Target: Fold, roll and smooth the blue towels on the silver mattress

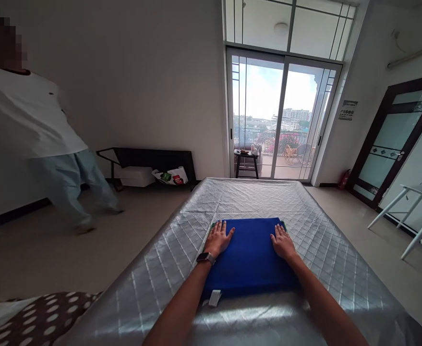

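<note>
A flat blue folded fabric item (pixel 250 259) lies on a bed or mattress with a silver-grey quilted cover (pixel 153 283). My left hand (pixel 218 238) rests flat on its left edge near the far corner, fingers spread, a watch on the wrist. On the far right corner lies my right hand (pixel 282 241), palm down with fingers stretched out. Bits of green show at both far corners. A white tag (pixel 214 298) sticks out at the near left edge.
A person in a white shirt (pixel 34 115) is at the left. Behind are a black bench (pixel 153 157) with a white box and bag, and sliding glass doors (pixel 284 115). A white table (pixel 421 191) stands right. Brown polka-dot fabric (pixel 57 315) lies at lower left.
</note>
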A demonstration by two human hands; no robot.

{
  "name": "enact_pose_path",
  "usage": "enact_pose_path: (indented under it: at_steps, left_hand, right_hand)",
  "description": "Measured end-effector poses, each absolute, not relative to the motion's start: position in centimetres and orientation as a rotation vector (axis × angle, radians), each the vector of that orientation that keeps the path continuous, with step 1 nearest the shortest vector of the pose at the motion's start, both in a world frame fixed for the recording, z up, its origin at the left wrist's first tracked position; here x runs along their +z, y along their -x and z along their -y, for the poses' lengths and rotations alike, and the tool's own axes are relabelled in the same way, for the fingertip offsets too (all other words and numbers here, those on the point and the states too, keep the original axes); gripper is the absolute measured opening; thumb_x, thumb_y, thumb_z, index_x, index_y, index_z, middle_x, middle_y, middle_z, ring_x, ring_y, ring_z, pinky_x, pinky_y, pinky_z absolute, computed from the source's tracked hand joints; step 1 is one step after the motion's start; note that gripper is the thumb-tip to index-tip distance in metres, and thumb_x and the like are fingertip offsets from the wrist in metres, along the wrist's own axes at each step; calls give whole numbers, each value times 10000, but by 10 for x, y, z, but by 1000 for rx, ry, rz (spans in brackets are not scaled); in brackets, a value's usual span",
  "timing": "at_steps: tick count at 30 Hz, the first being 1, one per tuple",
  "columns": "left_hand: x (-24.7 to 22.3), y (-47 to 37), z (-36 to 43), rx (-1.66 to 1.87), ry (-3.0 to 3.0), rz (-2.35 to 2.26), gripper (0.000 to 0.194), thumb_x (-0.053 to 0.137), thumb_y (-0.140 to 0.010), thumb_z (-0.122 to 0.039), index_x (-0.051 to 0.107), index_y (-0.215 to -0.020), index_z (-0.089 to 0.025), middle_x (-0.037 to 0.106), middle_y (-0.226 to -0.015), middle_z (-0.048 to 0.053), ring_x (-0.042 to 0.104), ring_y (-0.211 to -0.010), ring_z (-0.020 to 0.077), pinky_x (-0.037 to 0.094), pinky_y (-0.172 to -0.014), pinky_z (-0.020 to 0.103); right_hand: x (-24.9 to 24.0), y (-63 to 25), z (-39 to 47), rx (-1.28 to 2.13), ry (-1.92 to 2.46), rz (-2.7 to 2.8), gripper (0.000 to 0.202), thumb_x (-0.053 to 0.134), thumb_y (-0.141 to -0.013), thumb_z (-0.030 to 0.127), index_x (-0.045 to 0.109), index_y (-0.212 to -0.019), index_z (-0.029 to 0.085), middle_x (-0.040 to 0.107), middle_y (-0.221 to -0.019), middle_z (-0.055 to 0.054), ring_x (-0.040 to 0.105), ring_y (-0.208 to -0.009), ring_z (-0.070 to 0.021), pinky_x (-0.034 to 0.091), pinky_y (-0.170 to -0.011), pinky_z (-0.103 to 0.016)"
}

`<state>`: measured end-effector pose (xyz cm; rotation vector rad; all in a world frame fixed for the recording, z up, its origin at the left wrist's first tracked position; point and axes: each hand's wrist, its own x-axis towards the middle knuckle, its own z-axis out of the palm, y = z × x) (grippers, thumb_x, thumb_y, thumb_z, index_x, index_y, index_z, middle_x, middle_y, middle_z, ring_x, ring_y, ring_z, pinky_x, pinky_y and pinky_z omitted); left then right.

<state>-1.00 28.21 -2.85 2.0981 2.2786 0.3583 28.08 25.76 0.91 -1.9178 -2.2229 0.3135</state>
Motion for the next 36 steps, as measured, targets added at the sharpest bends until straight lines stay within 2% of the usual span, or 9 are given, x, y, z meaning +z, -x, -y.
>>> enact_pose_path:
  at_steps: [4, 9, 13, 15, 18, 20, 24, 30, 36]
  left_hand:
    - [-27, 11, -282, 363, -2087, -2286, 831, 148, -964, -641, 348, -1535, -72, 331, -1602, 193, 290, -1497, 307, 251, -1210, 473]
    - [-16, 2, -283, 383, -2101, -2306, 754, 164, -980, -618, 401, -1521, -149, 418, -1564, 179, 305, -1490, 313, 239, -1212, 496]
    - [-16, -53, -281, 414, -2295, -2159, 738, 178, -996, -589, 385, -1526, -119, 389, -1584, 169, 298, -1494, 288, 239, -1225, 460]
    - [-22, -92, -277, 414, -2488, -1938, 695, 213, -1004, -562, 366, -1539, -145, 403, -1576, 162, 328, -1482, 282, 279, -1206, 472]
    - [-32, -136, -268, 410, -2623, -1730, 621, 280, -1008, -524, 313, -1564, -250, 420, -1573, 120, 366, -1465, 261, 320, -1180, 488]
    - [-33, -143, -261, 406, -2624, -1719, 610, 280, -1011, -516, 322, -1561, -256, 413, -1576, 118, 362, -1468, 256, 309, -1187, 488]
    - [-28, -101, -250, 366, -2503, -1900, 682, 175, -1011, -555, 404, -1527, -173, 384, -1587, 132, 314, -1490, 267, 264, -1216, 471]
    - [-32, 0, -236, 281, -2193, -2264, 834, 125, -971, -654, 361, -1536, -87, 316, -1607, 169, 280, -1501, 295, 248, -1220, 473]
    - [-39, 19, -225, 387, -2081, -2344, 880, 95, -959, -677, 350, -1531, -58, 307, -1608, 195, 297, -1494, 297, 285, -1201, 456]
  right_hand:
    - [9, -281, -254, 310, 1902, 2192, 654, 223, -1020, 386, 245, -1574, 40, 214, -1645, -109, 164, -1534, -216, 159, -1232, -378]
    - [10, -279, -254, 330, 1897, 2164, 652, 238, -1020, 388, 249, -1574, 44, 237, -1638, -122, 162, -1534, -221, 167, -1230, -397]
    - [9, -279, -253, 339, 1890, 2158, 647, 242, -1026, 390, 268, -1566, 35, 263, -1629, -146, 169, -1532, -225, 178, -1227, -403]
    - [8, -279, -253, 320, 1886, 2169, 640, 251, -1029, 381, 273, -1562, 28, 256, -1629, -158, 172, -1532, -226, 183, -1225, -401]
    - [8, -280, -253, 286, 1871, 2215, 630, 272, -1029, 353, 276, -1555, 7, 244, -1629, -176, 179, -1530, -222, 184, -1225, -380]
    - [8, -281, -252, 285, 1868, 2219, 631, 271, -1026, 351, 283, -1551, 2, 244, -1629, -172, 185, -1528, -222, 182, -1227, -374]
    - [9, -280, -252, 311, 1876, 2163, 647, 254, -1016, 381, 287, -1559, 31, 234, -1636, -125, 183, -1529, -225, 178, -1233, -388]
    - [11, -280, -252, 338, 1880, 2166, 656, 240, -1013, 388, 260, -1570, 41, 218, -1645, -107, 166, -1533, -217, 161, -1233, -381]
    - [14, -280, -250, 319, 1913, 2184, 664, 219, -1017, 403, 244, -1575, 42, 229, -1640, -128, 160, -1534, -228, 161, -1229, -409]
